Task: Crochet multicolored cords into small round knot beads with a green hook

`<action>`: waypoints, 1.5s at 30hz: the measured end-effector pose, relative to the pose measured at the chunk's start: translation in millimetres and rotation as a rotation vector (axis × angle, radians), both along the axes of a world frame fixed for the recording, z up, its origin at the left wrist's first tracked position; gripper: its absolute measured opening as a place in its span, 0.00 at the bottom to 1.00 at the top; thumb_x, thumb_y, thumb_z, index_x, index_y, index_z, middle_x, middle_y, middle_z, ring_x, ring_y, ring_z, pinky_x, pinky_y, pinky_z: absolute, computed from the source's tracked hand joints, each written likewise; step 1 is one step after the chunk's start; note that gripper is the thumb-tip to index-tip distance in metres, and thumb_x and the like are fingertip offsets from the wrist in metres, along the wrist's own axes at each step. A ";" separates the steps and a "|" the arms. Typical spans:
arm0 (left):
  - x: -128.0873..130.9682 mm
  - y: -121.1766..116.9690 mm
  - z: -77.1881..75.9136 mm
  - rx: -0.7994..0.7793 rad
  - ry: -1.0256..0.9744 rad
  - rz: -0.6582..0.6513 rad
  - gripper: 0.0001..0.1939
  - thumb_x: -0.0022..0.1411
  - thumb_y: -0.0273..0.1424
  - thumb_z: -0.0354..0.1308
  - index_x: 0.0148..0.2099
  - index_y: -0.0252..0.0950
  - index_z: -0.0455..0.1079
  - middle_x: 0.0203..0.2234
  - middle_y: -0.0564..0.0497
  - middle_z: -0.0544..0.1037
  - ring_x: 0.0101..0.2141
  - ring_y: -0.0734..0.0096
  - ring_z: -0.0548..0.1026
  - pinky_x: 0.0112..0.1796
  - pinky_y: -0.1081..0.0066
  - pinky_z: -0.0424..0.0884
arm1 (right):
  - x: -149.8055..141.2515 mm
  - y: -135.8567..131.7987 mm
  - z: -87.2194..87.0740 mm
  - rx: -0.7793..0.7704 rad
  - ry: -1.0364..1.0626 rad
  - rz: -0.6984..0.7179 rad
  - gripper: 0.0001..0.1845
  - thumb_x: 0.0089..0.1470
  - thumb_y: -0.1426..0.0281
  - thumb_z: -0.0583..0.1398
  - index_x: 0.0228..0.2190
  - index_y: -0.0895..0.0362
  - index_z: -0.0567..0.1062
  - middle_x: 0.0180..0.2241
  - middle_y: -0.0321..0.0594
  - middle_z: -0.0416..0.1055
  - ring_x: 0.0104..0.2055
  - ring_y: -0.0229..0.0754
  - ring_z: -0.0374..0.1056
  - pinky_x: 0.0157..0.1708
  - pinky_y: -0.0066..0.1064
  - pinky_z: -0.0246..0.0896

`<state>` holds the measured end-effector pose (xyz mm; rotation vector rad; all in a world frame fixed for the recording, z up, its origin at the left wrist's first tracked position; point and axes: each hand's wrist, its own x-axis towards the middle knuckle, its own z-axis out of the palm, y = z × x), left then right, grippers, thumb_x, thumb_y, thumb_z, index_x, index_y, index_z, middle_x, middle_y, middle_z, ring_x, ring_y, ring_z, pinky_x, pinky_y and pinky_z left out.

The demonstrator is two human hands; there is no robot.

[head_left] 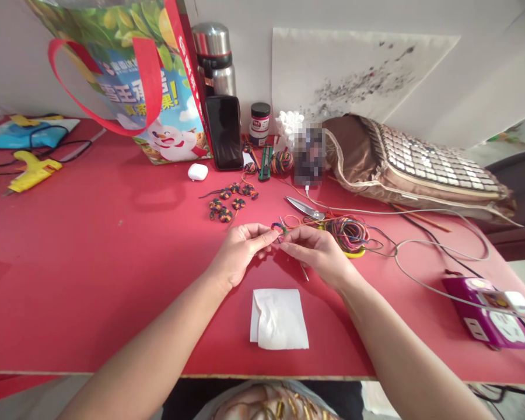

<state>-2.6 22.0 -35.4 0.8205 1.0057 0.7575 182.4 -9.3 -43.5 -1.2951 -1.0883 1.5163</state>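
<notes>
Both hands meet over the red table. My left hand pinches a small knot of multicoloured cord at its fingertips. My right hand pinches the same cord from the right, and a thin needle-like tool sticks out below its fingers. The cord trails right to a loose coil of coloured cord. Several finished small woven knots lie just beyond my left hand.
A folded white tissue lies near the front edge. Scissors, a phone, a white earbud case, a printed bag, a flask and a brown bag stand behind. A yellow glue gun is far left, a purple power strip right.
</notes>
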 end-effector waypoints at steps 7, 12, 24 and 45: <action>1.3 0.1 1.0 0.005 0.009 0.026 0.24 0.44 0.47 0.81 0.26 0.35 0.76 0.19 0.53 0.75 0.22 0.77 0.66 0.26 0.72 0.60 | 0.2 -3.0 2.1 0.097 -0.046 0.014 0.17 0.51 0.57 0.75 0.28 0.57 0.81 0.23 0.35 0.70 0.25 0.35 0.59 0.23 0.30 0.50; 2.8 -1.5 0.3 0.027 0.000 0.056 0.20 0.45 0.44 0.81 0.28 0.35 0.78 0.20 0.53 0.76 0.23 0.76 0.68 0.28 0.71 0.63 | 0.3 -6.1 4.0 0.098 -0.073 0.097 0.13 0.54 0.61 0.72 0.26 0.56 0.80 0.22 0.35 0.68 0.23 0.37 0.59 0.21 0.31 0.51; -6.0 6.1 -1.3 0.081 -0.029 0.158 0.18 0.51 0.42 0.78 0.30 0.36 0.76 0.19 0.55 0.72 0.24 0.75 0.68 0.29 0.72 0.63 | 1.5 -11.8 10.7 0.177 0.057 0.043 0.11 0.56 0.62 0.73 0.27 0.54 0.82 0.31 0.40 0.71 0.26 0.38 0.61 0.20 0.31 0.56; 1.9 -5.9 1.9 0.175 -0.009 -0.049 0.16 0.59 0.45 0.73 0.32 0.36 0.81 0.25 0.50 0.80 0.27 0.72 0.71 0.34 0.69 0.67 | -6.5 -5.3 5.3 -0.030 0.457 -0.063 0.13 0.53 0.62 0.74 0.30 0.53 0.78 0.27 0.35 0.74 0.28 0.40 0.71 0.32 0.34 0.70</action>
